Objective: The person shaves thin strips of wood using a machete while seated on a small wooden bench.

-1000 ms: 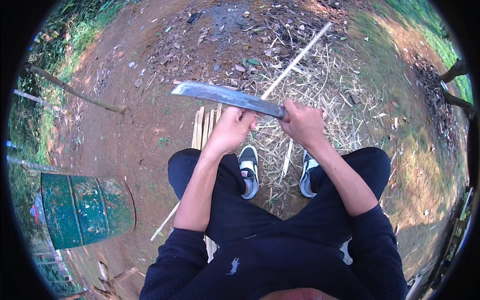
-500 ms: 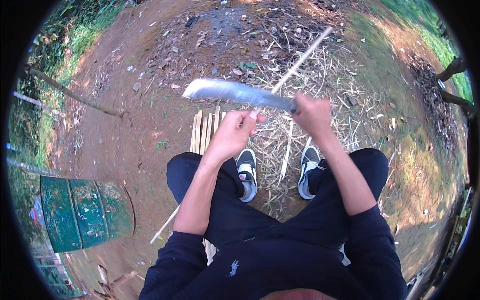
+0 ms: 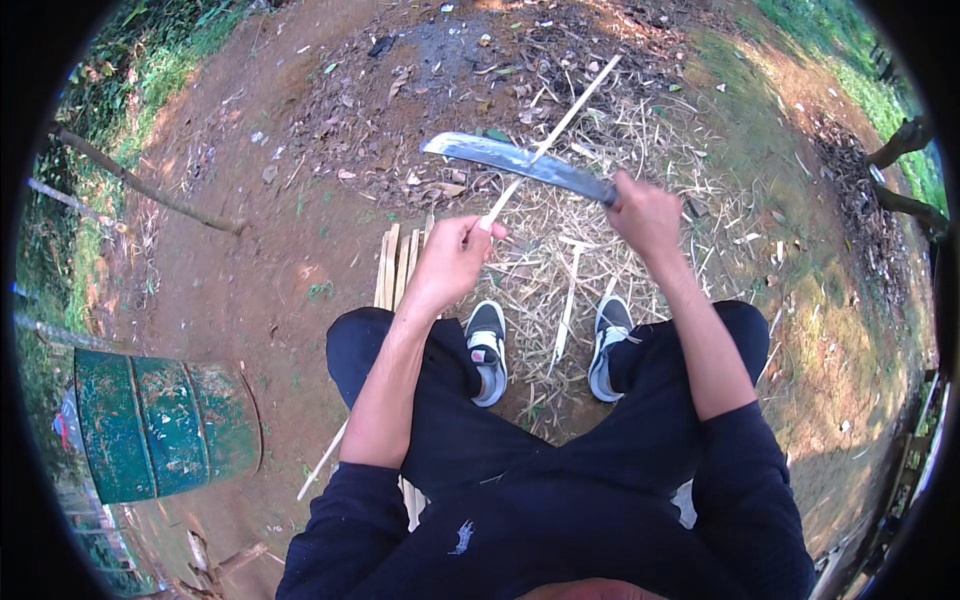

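A green, rusted metal drum (image 3: 160, 425) lay on its side on the bare earth, well left of the person's knees. Right of the drum and ahead of the shoes, a bundle of pale split bamboo strips (image 3: 398, 262) lay on the ground. The right hand (image 3: 645, 215) was clenched round the handle of a long, curved steel blade (image 3: 515, 160), held farther from the drum. The left hand (image 3: 450, 262) pinched a thin pale bamboo sliver (image 3: 560, 125), which crossed the blade.
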Demonstrator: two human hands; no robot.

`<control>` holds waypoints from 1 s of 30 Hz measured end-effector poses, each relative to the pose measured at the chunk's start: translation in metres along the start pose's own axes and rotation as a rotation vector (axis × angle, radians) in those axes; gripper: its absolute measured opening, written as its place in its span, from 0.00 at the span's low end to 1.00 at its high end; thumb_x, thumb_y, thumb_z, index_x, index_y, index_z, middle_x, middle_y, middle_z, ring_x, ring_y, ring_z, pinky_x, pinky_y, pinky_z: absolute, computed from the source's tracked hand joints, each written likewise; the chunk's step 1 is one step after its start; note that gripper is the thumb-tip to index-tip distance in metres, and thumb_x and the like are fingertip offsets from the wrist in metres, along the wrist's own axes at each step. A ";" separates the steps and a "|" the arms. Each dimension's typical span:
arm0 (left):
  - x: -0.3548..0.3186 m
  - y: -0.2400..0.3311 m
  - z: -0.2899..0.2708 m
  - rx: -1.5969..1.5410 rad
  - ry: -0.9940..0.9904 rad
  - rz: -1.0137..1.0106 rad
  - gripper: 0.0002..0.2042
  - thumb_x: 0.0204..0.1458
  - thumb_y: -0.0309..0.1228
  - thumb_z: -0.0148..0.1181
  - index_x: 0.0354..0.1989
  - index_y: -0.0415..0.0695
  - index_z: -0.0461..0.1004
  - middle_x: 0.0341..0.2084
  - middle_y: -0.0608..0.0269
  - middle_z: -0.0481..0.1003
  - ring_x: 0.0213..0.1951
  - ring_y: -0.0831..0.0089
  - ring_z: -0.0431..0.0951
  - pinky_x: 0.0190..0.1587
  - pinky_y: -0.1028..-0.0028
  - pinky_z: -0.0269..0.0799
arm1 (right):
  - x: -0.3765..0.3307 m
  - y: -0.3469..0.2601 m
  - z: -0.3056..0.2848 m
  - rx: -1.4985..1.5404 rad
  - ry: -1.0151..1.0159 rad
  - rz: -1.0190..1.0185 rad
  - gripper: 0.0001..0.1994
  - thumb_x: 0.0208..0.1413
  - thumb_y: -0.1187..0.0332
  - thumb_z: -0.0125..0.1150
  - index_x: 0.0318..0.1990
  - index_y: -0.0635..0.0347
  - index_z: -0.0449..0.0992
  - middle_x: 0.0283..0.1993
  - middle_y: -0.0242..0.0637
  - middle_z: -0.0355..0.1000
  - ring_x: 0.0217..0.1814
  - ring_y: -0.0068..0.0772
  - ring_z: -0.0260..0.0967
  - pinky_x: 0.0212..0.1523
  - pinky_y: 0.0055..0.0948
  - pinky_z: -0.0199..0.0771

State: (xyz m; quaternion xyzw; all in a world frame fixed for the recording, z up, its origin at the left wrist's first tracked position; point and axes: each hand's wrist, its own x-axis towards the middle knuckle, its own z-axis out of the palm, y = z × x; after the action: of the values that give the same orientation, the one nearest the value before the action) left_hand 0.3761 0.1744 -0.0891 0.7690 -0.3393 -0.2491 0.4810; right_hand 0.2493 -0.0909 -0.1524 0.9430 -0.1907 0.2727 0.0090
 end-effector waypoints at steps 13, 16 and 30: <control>-0.004 0.003 0.008 -0.001 -0.107 -0.066 0.14 0.67 0.33 0.49 0.38 0.37 0.78 0.19 0.76 0.64 0.24 0.86 0.61 0.27 0.79 0.56 | -0.002 -0.007 -0.015 0.116 -0.067 0.184 0.09 0.55 0.64 0.65 0.27 0.52 0.72 0.17 0.31 0.72 0.15 0.27 0.69 0.15 0.31 0.67; -0.010 0.014 0.008 -0.038 -0.121 -0.106 0.14 0.67 0.33 0.48 0.38 0.37 0.78 0.19 0.76 0.64 0.24 0.86 0.61 0.27 0.79 0.56 | -0.006 -0.021 -0.015 -0.073 0.052 -0.183 0.09 0.51 0.67 0.66 0.25 0.53 0.70 0.16 0.30 0.70 0.15 0.28 0.69 0.15 0.29 0.65; -0.008 0.009 -0.018 -0.135 -0.088 -0.082 0.11 0.66 0.31 0.50 0.42 0.39 0.77 0.19 0.79 0.65 0.21 0.90 0.58 0.23 0.82 0.52 | 0.008 0.020 -0.031 0.086 -0.214 0.452 0.12 0.58 0.62 0.56 0.38 0.63 0.78 0.28 0.53 0.77 0.31 0.56 0.78 0.36 0.52 0.78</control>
State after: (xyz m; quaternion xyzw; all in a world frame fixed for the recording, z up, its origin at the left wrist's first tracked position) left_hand 0.3811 0.1880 -0.0729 0.7364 -0.3111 -0.3244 0.5057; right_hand 0.2320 -0.1083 -0.1237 0.8995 -0.3845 0.1743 -0.1127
